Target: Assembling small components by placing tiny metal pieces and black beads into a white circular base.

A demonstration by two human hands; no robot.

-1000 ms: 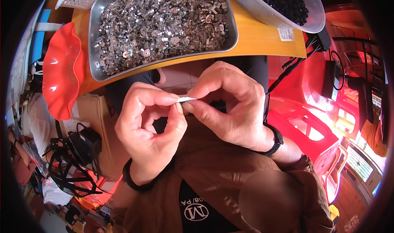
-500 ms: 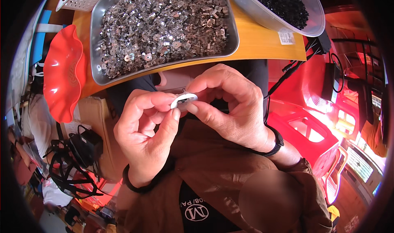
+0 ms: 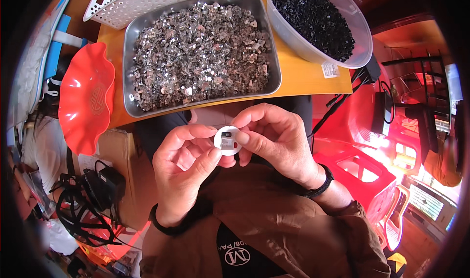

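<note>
A small round white plastic piece [image 3: 227, 142] is held up in front of my lap. Its flat face shows a black insert, a pale metallic-looking patch and a small red spot. My left hand [image 3: 181, 170] pinches the rim on the left between thumb and fingers. From the other side, my right hand [image 3: 281, 148] grips it, the thumb lying over the face near the red spot. Just beyond the hands, a metal tray [image 3: 275, 57] on the table holds a heap of small shiny metal parts [image 3: 200, 57].
A clear plastic tub [image 3: 363, 55] of small black parts stands at the far right of the wooden table [image 3: 313, 84]. Behind the tray is a white perforated basket [image 3: 147, 6]. A red wavy-rimmed dish [image 3: 83, 102] sits left, above a cardboard box [image 3: 128, 173]. Red stools [image 3: 352, 173] stand right.
The white piece has turned from nearly edge-on to showing its flat face. Both hands appear slightly lower in view, still gripping it. The head view has shifted, showing more of the table's far side.
</note>
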